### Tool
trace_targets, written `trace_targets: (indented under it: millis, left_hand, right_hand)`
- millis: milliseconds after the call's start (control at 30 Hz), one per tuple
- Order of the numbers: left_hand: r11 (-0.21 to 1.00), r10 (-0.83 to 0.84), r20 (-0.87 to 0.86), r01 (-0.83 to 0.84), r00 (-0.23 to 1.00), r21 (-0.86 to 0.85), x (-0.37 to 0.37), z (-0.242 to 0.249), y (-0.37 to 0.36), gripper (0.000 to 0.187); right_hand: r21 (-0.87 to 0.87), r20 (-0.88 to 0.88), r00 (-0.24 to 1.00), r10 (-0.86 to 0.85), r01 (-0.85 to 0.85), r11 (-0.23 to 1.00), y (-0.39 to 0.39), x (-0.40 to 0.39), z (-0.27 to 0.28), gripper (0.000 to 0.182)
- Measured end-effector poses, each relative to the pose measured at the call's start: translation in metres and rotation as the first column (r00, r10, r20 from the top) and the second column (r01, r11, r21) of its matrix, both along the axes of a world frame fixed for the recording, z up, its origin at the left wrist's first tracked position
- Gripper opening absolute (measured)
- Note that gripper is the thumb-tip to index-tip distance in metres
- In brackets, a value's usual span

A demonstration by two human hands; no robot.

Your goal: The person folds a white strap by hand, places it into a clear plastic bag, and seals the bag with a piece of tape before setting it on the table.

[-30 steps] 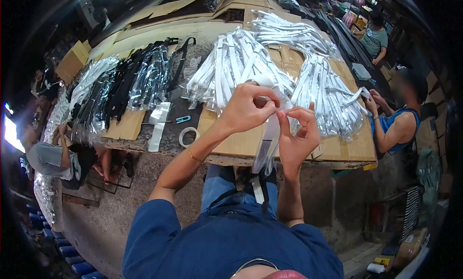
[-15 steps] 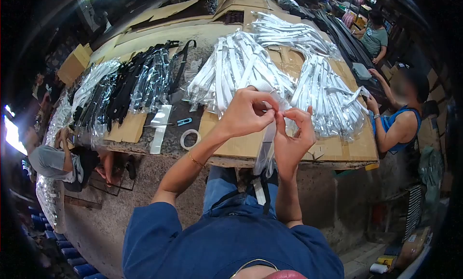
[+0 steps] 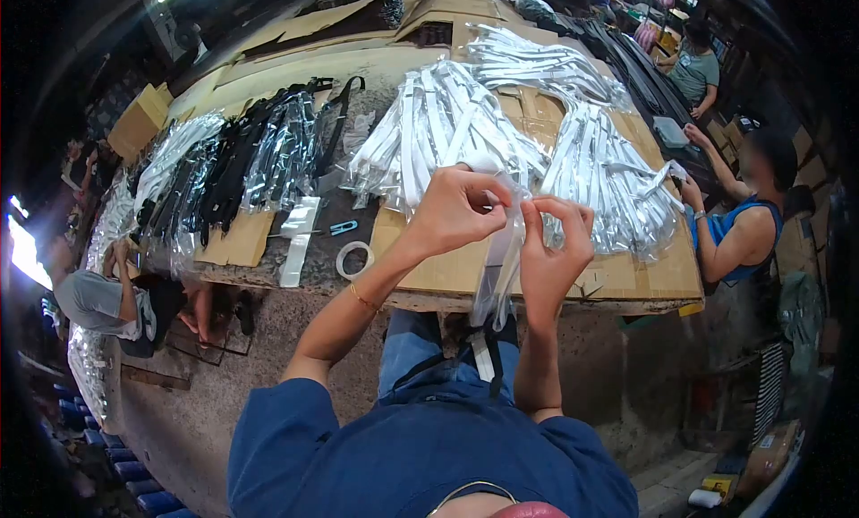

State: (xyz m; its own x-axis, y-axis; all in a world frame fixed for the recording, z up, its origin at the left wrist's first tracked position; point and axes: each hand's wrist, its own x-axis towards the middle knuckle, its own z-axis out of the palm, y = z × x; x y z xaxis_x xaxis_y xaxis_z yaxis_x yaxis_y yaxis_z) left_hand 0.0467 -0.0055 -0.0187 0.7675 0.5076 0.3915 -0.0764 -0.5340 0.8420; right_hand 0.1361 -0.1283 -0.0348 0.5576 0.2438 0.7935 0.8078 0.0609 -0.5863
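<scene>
A long, narrow clear plastic bag hangs between my hands, its lower end dropping past the table's front edge. My left hand is closed, thumb and forefinger pinching the bag's upper part. On the other side my right hand pinches the bag's edge between thumb and fingertips. The fingertips are a small distance apart, with plastic showing between them. Just beyond my hands lies a pile of white straps in clear bags. A second heap of bagged white straps spreads to the right.
Cardboard covers part of the table. A tape roll, a blue clip-like tool and flat plastic sleeves lie left of my hands. Bagged black straps are farther left. A person in blue works at the right edge.
My right hand has shifted slightly right, and the fingertips of both hands have moved apart. More of the plastic bag's upper part now shows between them.
</scene>
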Motion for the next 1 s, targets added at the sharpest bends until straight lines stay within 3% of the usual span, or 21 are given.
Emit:
trace_targets:
  millis: [200, 267, 300, 367, 633, 733, 800, 833, 900, 967, 1000]
  left_hand:
    - [0.998, -0.022, 0.008, 0.023, 1.0, -0.059, -0.002, -0.001, -0.001, 0.012]
    - [0.997, -0.027, 0.02, 0.029, 0.999, -0.067, -0.002, -0.001, -0.001, 0.012]
    - [0.996, -0.03, 0.028, 0.032, 0.999, -0.079, -0.002, -0.002, -0.002, 0.012]
    - [0.997, -0.031, 0.034, 0.033, 0.999, -0.064, -0.002, -0.001, -0.003, 0.012]
    - [1.0, -0.002, 0.033, 0.002, 0.999, -0.023, 0.0, -0.002, -0.006, 0.009]
    - [0.997, -0.055, -0.021, 0.056, 0.998, 0.058, 0.002, -0.004, -0.006, 0.02]
    - [0.962, -0.054, 0.276, 0.124, 0.96, -0.244, 0.007, 0.004, -0.017, 0.039]
    - [0.961, -0.054, 0.276, 0.125, 0.96, -0.245, 0.007, 0.002, -0.015, 0.039]
    - [0.981, -0.156, 0.192, 0.174, 0.969, -0.082, 0.005, 0.001, -0.009, 0.048]
    - [0.983, -0.16, 0.187, 0.174, 0.969, -0.057, 0.005, 0.003, -0.01, 0.046]
    - [0.984, -0.164, 0.182, 0.173, 0.969, -0.032, 0.004, 0.005, -0.011, 0.044]
  right_hand:
    - [-0.008, -0.053, 0.984, 0.169, -0.17, 0.985, 0.006, 0.018, 0.0, 0.012]
    - [0.035, -0.314, 0.882, 0.352, -0.36, 0.932, 0.006, 0.02, -0.002, 0.009]
    - [0.036, -0.313, 0.882, 0.352, -0.359, 0.933, 0.007, 0.021, -0.004, 0.009]
    - [0.186, -0.476, 0.738, 0.479, -0.448, 0.874, 0.007, 0.024, -0.008, 0.005]
    - [0.232, -0.537, 0.643, 0.546, -0.51, 0.828, 0.01, 0.035, -0.016, 0.006]
    - [0.233, -0.535, 0.651, 0.539, -0.5, 0.834, 0.01, 0.035, -0.016, 0.006]
    - [0.242, -0.526, 0.66, 0.537, -0.489, 0.838, 0.01, 0.036, -0.017, 0.006]
    - [0.26, -0.524, 0.651, 0.549, -0.492, 0.831, 0.01, 0.036, -0.018, 0.007]
    - [0.279, -0.52, 0.643, 0.563, -0.495, 0.823, 0.01, 0.036, -0.017, 0.009]
    - [0.462, -0.571, 0.454, 0.683, -0.51, 0.726, 0.008, 0.036, -0.014, 0.015]
    - [0.463, -0.573, 0.453, 0.683, -0.508, 0.726, 0.007, 0.042, -0.017, 0.015]
